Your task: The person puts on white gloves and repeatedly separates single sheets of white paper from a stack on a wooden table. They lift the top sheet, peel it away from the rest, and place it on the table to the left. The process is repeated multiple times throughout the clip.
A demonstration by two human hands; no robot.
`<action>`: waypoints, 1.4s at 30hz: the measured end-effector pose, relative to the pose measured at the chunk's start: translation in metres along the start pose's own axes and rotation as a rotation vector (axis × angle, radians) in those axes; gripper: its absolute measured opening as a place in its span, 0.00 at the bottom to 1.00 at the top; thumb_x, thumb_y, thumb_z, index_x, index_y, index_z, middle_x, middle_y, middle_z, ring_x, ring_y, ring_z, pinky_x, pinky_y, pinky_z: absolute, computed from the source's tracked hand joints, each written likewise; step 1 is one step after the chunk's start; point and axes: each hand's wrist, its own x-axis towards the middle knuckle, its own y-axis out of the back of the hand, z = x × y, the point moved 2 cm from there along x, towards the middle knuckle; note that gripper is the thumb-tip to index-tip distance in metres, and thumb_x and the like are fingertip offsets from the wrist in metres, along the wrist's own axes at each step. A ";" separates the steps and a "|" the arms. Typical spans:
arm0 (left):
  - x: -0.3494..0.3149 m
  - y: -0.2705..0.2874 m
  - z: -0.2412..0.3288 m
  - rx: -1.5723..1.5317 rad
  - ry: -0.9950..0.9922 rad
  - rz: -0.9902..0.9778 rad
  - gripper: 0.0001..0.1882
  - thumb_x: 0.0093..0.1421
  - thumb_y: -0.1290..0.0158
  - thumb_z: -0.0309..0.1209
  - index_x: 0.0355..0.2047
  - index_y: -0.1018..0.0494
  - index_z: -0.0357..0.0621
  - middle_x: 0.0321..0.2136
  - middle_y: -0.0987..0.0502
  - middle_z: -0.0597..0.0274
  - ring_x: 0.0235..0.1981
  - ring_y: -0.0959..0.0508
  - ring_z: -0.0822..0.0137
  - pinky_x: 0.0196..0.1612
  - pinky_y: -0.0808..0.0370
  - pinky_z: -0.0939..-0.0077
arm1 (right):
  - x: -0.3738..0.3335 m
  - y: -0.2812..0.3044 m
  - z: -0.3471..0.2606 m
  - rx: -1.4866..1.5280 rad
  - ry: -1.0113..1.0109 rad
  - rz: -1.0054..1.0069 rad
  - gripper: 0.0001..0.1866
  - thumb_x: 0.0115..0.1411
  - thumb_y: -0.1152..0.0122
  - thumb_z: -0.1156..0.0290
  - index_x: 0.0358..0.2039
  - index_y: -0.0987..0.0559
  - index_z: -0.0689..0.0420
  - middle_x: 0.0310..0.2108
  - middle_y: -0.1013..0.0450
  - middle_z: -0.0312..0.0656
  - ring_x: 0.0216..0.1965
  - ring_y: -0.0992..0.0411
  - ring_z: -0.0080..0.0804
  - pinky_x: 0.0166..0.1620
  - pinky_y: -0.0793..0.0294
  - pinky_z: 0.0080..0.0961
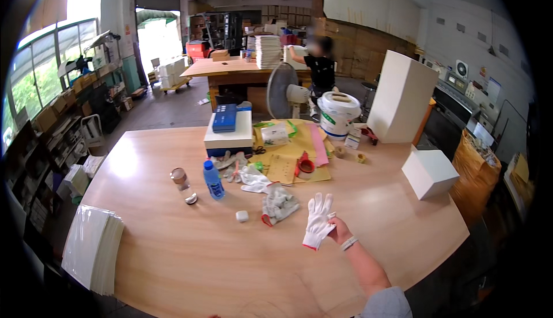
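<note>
My right hand (pixel 339 230) comes in from the lower right with a pale band on its wrist. Its fingers are closed on a white knit work glove (pixel 317 221) with a red cuff edge, lifted over the table with the glove's fingers pointing away from me. Left of it lies a greyish used glove (pixel 279 204) with a red cuff. A white glove (pixel 252 179) and more worn gloves (pixel 227 162) are heaped behind that one. A small white case (pixel 242 216) rests nearby. My left hand cannot be seen.
On the wooden table (pixel 190 254) stand a blue bottle (pixel 213 180), a clear bottle (pixel 181 181), a red tape dispenser (pixel 305 167), a white bucket (pixel 339 116), white boxes (pixel 429 173) and stacked white sheets (pixel 92 249). A fan (pixel 282 92) and a person (pixel 320 67) are beyond.
</note>
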 end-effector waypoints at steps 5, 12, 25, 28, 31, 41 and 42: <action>0.044 -0.137 0.134 -0.615 -0.301 -0.278 0.09 0.67 0.44 0.24 0.46 0.22 0.36 0.40 0.16 0.57 0.42 0.16 0.67 0.48 0.20 0.75 | -0.053 0.048 0.013 0.441 -0.053 -0.339 0.27 0.60 0.54 0.69 0.60 0.31 0.63 0.54 0.26 0.48 0.56 0.27 0.44 0.62 0.30 0.43; 0.045 -0.292 0.256 -1.239 0.284 -0.855 0.18 0.67 0.42 0.36 0.55 0.30 0.50 0.43 0.22 0.67 0.40 0.21 0.72 0.38 0.23 0.73 | -0.097 0.048 0.040 0.552 -0.134 -0.445 0.29 0.69 0.54 0.56 0.63 0.33 0.62 0.57 0.27 0.48 0.58 0.29 0.44 0.62 0.31 0.45; 0.120 -0.280 0.228 -0.372 -0.200 -0.117 0.11 0.61 0.38 0.30 0.42 0.25 0.41 0.33 0.20 0.58 0.37 0.18 0.62 0.38 0.20 0.67 | -0.165 0.131 0.111 -0.230 0.038 0.040 0.21 0.61 0.44 0.82 0.56 0.28 0.65 0.48 0.24 0.44 0.50 0.24 0.30 0.54 0.23 0.29; 0.179 -0.277 0.287 -0.024 -0.551 -0.134 0.14 0.58 0.37 0.32 0.42 0.23 0.39 0.37 0.20 0.51 0.42 0.19 0.57 0.47 0.23 0.59 | -0.184 0.157 0.120 -0.541 0.112 0.159 0.24 0.62 0.40 0.77 0.57 0.31 0.65 0.50 0.25 0.48 0.47 0.23 0.33 0.51 0.22 0.32; 0.239 -0.283 0.325 0.349 -0.795 0.041 0.15 0.58 0.39 0.32 0.44 0.22 0.40 0.44 0.21 0.49 0.50 0.23 0.51 0.53 0.25 0.55 | -0.201 0.169 0.127 -0.660 0.215 0.187 0.30 0.60 0.37 0.77 0.61 0.36 0.64 0.52 0.27 0.48 0.47 0.23 0.34 0.50 0.22 0.32; 0.326 -0.285 0.320 0.459 -0.672 -0.039 0.13 0.61 0.44 0.33 0.45 0.23 0.42 0.50 0.22 0.50 0.53 0.24 0.48 0.54 0.25 0.54 | -0.252 0.208 0.189 -0.934 0.106 0.463 0.43 0.57 0.34 0.61 0.69 0.43 0.55 0.64 0.37 0.51 0.57 0.31 0.45 0.57 0.32 0.46; 0.326 -0.272 0.323 0.245 -0.710 0.042 0.13 0.62 0.45 0.32 0.45 0.23 0.42 0.49 0.21 0.51 0.53 0.23 0.49 0.52 0.24 0.54 | -0.250 0.198 0.172 -0.901 0.178 0.484 0.40 0.57 0.34 0.66 0.66 0.41 0.57 0.61 0.35 0.50 0.55 0.29 0.42 0.54 0.28 0.41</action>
